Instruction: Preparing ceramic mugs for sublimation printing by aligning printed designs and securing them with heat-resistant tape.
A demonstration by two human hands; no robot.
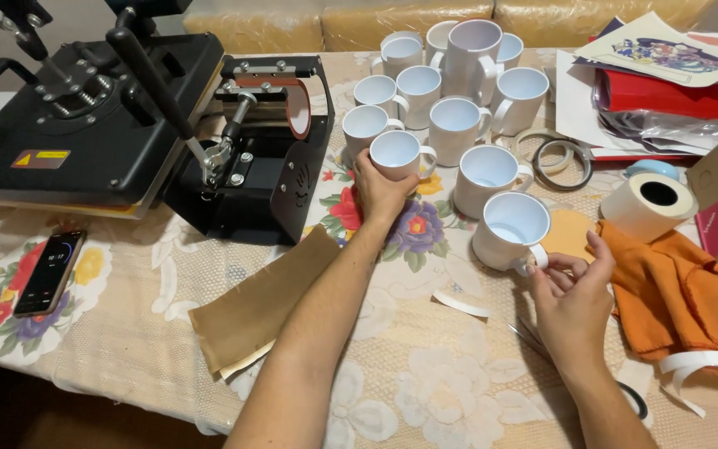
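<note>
Left hand (378, 189) around white mug (398, 154)

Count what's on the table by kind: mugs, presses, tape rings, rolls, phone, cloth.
White mugs: 12 (the crowded rear cluster may hide more)
Heat presses: 2
Tape rings: 2
White roll: 1
Phone: 1
Orange cloth: 1
Total: 19
The left hand grips one mug; the right hand is at another's handle.
</note>
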